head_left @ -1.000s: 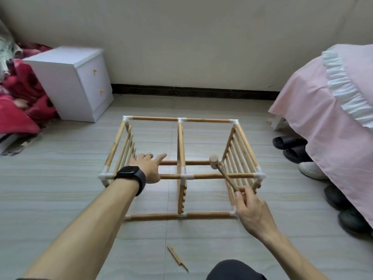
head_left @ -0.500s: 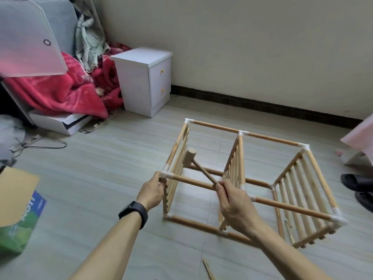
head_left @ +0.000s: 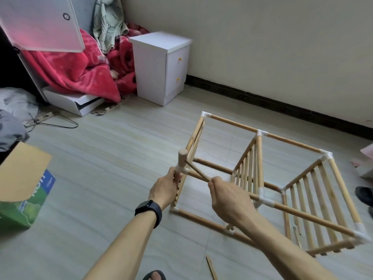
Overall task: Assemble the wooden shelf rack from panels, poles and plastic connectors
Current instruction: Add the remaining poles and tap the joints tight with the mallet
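The wooden shelf rack (head_left: 290, 142) stands on the floor as an open frame: three slatted panels joined by poles and white plastic connectors. My left hand (head_left: 166, 187) grips the rack's near left corner, just under a white connector (head_left: 182, 170). My right hand (head_left: 228, 196) holds the thin handle of a small wooden mallet (head_left: 182, 159). The mallet's head sits right above that corner connector, touching or nearly touching it.
A white bedside cabinet (head_left: 161, 65) stands by the wall, with red blankets (head_left: 80, 73) and a white panel (head_left: 40, 23) to its left. A green cardboard box (head_left: 24, 190) lies at the left edge. A loose wooden strip (head_left: 212, 268) lies near my foot. Dark shoes (head_left: 364, 196) sit at the right.
My view swung left and closer. The left hand went from the middle pole to the near left corner. The mallet head moved left and came down onto that corner's connector.
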The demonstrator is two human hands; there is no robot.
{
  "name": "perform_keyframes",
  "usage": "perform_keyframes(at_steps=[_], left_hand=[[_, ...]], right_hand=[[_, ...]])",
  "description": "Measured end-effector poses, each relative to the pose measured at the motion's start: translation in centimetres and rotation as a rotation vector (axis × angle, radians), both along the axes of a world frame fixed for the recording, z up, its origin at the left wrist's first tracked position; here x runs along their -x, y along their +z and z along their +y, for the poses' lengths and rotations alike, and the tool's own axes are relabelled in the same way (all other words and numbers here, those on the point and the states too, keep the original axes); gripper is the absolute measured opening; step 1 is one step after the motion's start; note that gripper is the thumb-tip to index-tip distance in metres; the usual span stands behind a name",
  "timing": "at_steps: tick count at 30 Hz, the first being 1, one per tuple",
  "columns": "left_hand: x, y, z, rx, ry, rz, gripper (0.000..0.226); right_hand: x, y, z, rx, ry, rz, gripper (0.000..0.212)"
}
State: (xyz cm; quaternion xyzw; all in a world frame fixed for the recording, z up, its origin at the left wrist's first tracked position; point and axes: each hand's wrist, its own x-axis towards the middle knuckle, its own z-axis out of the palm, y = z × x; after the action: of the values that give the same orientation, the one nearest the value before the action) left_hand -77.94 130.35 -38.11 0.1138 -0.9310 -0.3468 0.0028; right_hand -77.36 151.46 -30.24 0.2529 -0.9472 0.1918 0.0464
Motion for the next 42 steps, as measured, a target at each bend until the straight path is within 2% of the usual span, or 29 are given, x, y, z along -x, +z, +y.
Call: perform_keyframes(at_steps=[1,4,6,8,11,13,15,17,19,20,23,25,27,30,32,35,39,40,42], left_hand=[[0.0,-0.1,0.0,0.003,0.002,0.002,0.015],[0.1,-0.2,-0.1,-0.010,-0.026,0.029,0.018],[0.1,-0.1,-0.1,-0.005,-0.018,0.022,0.017],[0.0,0.0,0.0,0.009,0.007,0.009,0.012],[-0.5,0.1,-0.1,0.040,-0.040,0.001,0.015],[-1.1,0.5,-0.7,-0.040,-0.100,-0.031,0.014],[-1.4,1.4,-2.1,-0.219,-0.176,-0.152,0.010],[-1.4,2.9,-3.9,-0.312,-0.278,-0.408,0.011],[-1.0,4.8,-5.6,-0.236,-0.303,-0.609,0.020],[-0.5,5.7,-6.1,-0.187,-0.270,-0.635,0.022],[1.9,7.7,-5.8,-0.192,-0.117,-0.463,0.015],[3.9,8.9,-3.9,-0.264,-0.010,-0.306,0.029],[5.8,9.2,-1.4,-0.271,0.050,-0.247,0.049],[6.9,7.2,2.2,-0.131,0.085,-0.244,0.054],[6.8,5.5,3.4,0.003,0.171,-0.154,0.053],[7.1,4.3,3.5,0.098,0.185,-0.079,0.057],[7.4,4.0,3.4,0.100,0.184,-0.073,0.056],[7.4,4.0,3.5,0.099,0.186,-0.074,0.056],[7.3,4.0,3.5,0.104,0.190,-0.074,0.054]], right_hand=[[0.0,0.0,0.0,-0.010,-0.011,-0.016,0.026],[-0.6,0.1,-0.3,0.266,-0.009,0.066,0.031],[-0.7,0.1,-0.2,0.185,-0.006,0.023,0.032],[-0.6,0.0,0.0,-0.065,-0.036,-0.055,0.030],[-0.4,0.4,0.1,0.036,-0.055,-0.065,0.026],[-0.6,1.0,0.4,0.121,-0.046,-0.086,0.025],[-0.5,1.3,1.2,0.231,-0.072,-0.125,0.023],[-0.2,1.5,2.1,0.305,-0.119,-0.147,0.020],[0.5,1.1,3.1,0.329,-0.162,-0.169,0.021],[0.9,1.0,3.5,0.329,-0.176,-0.191,0.021],[2.4,0.6,3.8,0.351,-0.178,-0.273,0.022],[3.8,0.6,3.2,0.325,-0.179,-0.287,0.023],[5.5,0.5,2.2,0.264,-0.190,-0.263,0.028],[8.2,0.6,0.1,0.235,-0.188,-0.238,0.032],[9.7,0.9,-1.5,0.253,-0.163,-0.232,0.032],[11.9,1.8,-3.6,0.249,-0.116,-0.112,0.031],[13.7,1.7,-5.4,0.360,-0.127,0.119,0.027],[13.9,1.2,-5.5,0.283,-0.140,0.100,0.027],[13.8,0.4,-5.5,-0.024,-0.170,-0.074,0.031]])
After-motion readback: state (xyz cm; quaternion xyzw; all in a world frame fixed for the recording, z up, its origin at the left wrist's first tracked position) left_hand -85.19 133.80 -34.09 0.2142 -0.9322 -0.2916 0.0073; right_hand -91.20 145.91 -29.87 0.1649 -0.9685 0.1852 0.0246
